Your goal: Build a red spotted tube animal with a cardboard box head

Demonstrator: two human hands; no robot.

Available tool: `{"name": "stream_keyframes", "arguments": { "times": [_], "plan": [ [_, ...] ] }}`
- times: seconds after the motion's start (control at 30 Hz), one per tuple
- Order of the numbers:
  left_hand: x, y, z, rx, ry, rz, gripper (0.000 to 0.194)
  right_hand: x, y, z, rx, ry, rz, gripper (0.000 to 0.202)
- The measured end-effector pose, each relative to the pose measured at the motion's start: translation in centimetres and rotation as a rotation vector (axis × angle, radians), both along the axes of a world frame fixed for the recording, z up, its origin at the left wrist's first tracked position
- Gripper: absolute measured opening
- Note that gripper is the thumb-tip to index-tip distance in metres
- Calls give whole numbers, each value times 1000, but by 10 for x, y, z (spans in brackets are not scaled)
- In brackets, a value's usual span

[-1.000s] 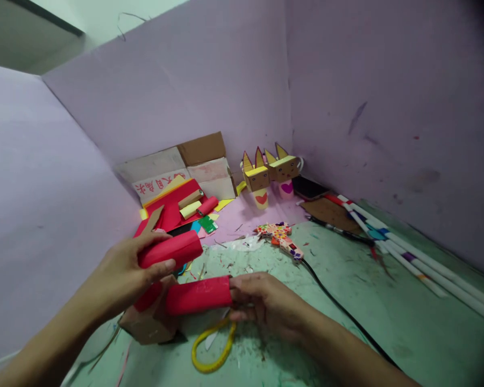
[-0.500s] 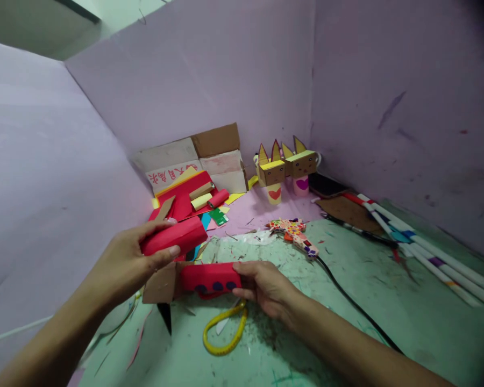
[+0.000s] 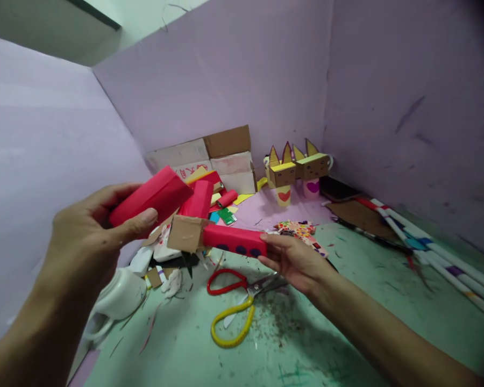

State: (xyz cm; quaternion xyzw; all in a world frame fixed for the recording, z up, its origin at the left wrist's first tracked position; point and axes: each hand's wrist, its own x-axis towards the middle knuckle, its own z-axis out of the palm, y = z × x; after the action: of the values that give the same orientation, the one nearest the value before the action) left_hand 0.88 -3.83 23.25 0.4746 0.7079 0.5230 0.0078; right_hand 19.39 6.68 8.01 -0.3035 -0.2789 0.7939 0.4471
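My left hand [image 3: 89,231] is closed around a red paper tube [image 3: 153,199], thumb on its near side. With thumb and fingers, my right hand [image 3: 292,258] pinches the free end of a red paper arm [image 3: 234,236] marked with dark blue dots. That arm joins a small brown cardboard box [image 3: 187,234], and a second red piece [image 3: 198,200] rises behind the box. The held tube sits to the upper left of the box; whether it touches the second red piece I cannot tell. Below lie scissors [image 3: 250,290] with red and yellow handles.
A white mug [image 3: 123,295] lies at the left among paper scraps. Behind are a folded cardboard sheet [image 3: 228,145], a green card [image 3: 226,216] and two cat-faced figures [image 3: 283,174]. A flower-patterned glue gun [image 3: 298,228] and long white rods [image 3: 439,258] are to the right.
Both hands have risen, lifting the red tube and the cardboard box with its dotted arm. The scissors and mug now show beneath. The view has shifted slightly left.
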Motion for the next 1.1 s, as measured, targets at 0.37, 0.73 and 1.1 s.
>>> {"name": "stream_keyframes", "arguments": {
  "times": [0.37, 0.73, 1.1],
  "plan": [
    [21, -8, -38, -88, 399, -42, 45, -11, -30, -39, 490, -180, -275, 9],
    [24, 10, -92, -194, 501, -326, 38, -13, -14, -43, 240, -175, -119, 19],
    [10, 31, -49, -235, 649, -380, 38, -24, -7, -5, 229, -67, -190, 28]
  ]
}}
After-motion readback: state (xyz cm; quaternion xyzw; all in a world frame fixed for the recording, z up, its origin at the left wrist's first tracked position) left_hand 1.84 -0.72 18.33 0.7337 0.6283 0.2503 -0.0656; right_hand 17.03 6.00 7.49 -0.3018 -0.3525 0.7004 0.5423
